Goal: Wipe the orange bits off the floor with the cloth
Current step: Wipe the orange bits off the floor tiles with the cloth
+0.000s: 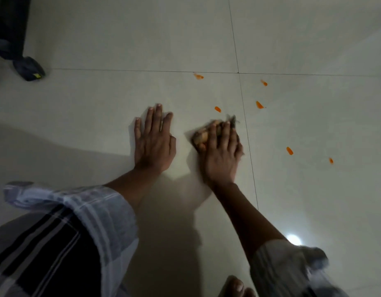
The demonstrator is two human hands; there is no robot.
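While on floor (99,99), cloth (199,138) underhand.

The left hand (154,140) is laid flat on the floor (99,99), fingers straight and together. Just to its right, the right hand (220,151) is pressed down over the cloth (199,137), fingers extended. Both forearms are bare, sleeves pushed back.
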